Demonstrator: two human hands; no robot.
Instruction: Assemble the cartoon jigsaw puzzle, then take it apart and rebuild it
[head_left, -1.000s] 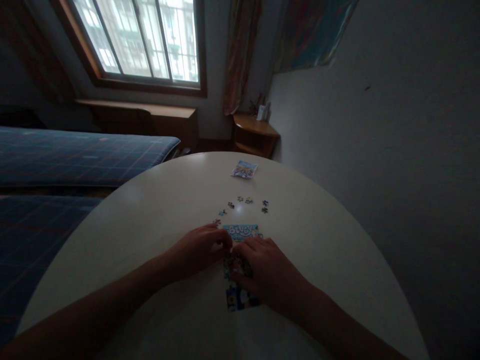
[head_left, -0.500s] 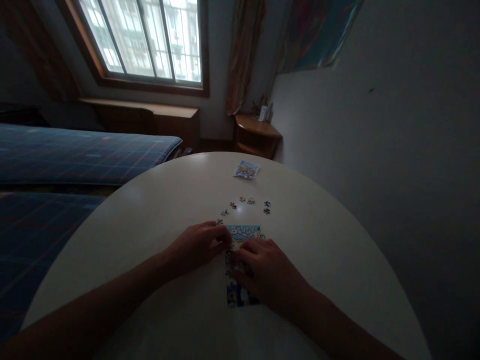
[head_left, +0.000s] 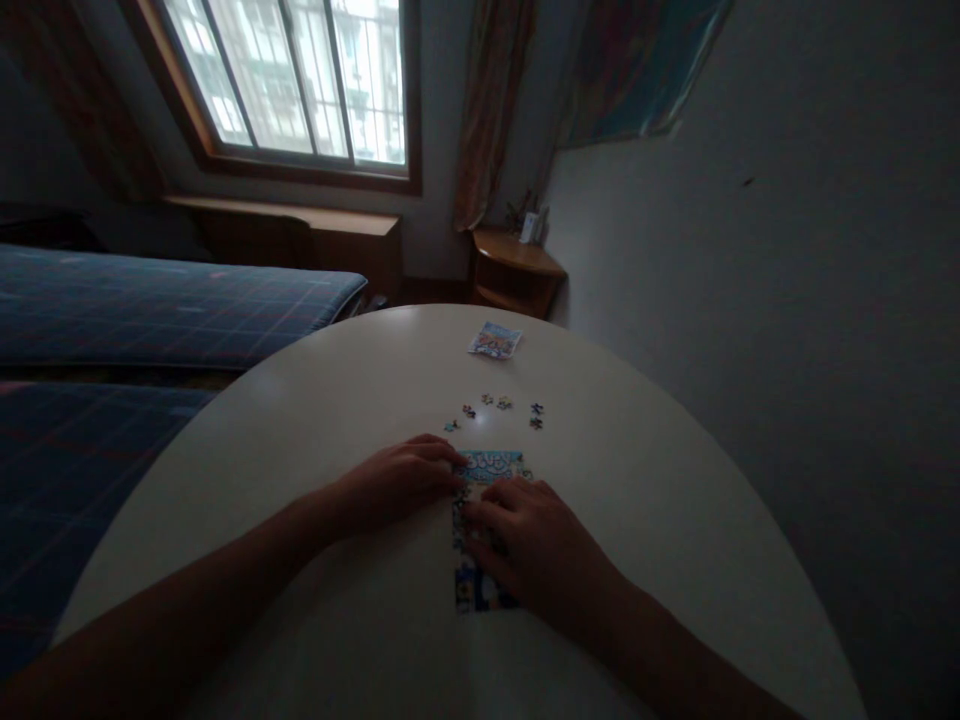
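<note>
A partly covered jigsaw puzzle (head_left: 491, 466), with a light blue lettered strip along its top and dark blue parts at the bottom, lies on the round white table. My left hand (head_left: 401, 480) rests at its upper left edge, fingers stretched out together and tips touching the border. Over the middle and right side of the puzzle lies my right hand (head_left: 540, 530), its fingers apart and curved down onto the pieces. Both hands hide part of the picture. Loose puzzle pieces (head_left: 505, 403) are scattered in an arc beyond the puzzle.
A small printed picture card or packet (head_left: 496, 340) lies near the far edge of the table (head_left: 637, 450). Beds with blue plaid covers (head_left: 172, 310) stand to the left. A wooden corner cabinet (head_left: 517, 255) is behind, and a wall (head_left: 787, 350) runs along the right.
My left hand's fingers have straightened from a bent, pinching pose to lie flat along the puzzle's edge. A loose piece beside that hand no longer shows. My right hand has barely moved.
</note>
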